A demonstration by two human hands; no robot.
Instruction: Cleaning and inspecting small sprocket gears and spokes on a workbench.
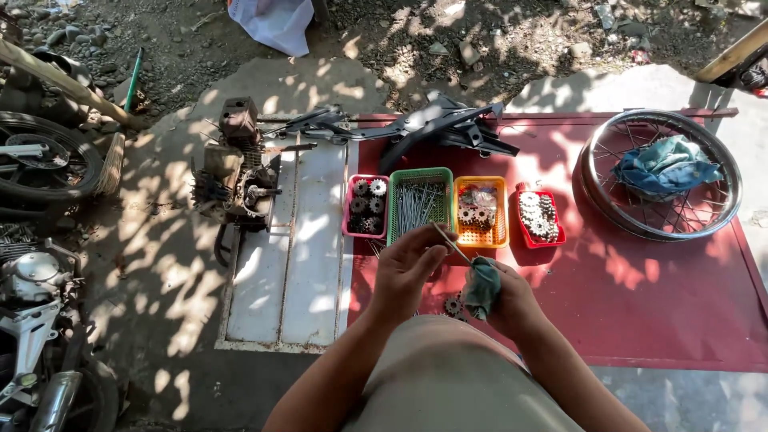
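The left hand (406, 270) pinched a thin metal spoke (453, 245) while the right hand (504, 298) gripped a teal rag (482, 288) around it.

My two bare arms, seen from above

My left hand (406, 268) and right hand (512, 300) wear no gloves, rings or watch, and both forearms are uncovered up to the frame's lower edge, no sleeves showing. Below them, plain khaki-beige cloth covers my lap, smooth, with no pattern or visible pockets.
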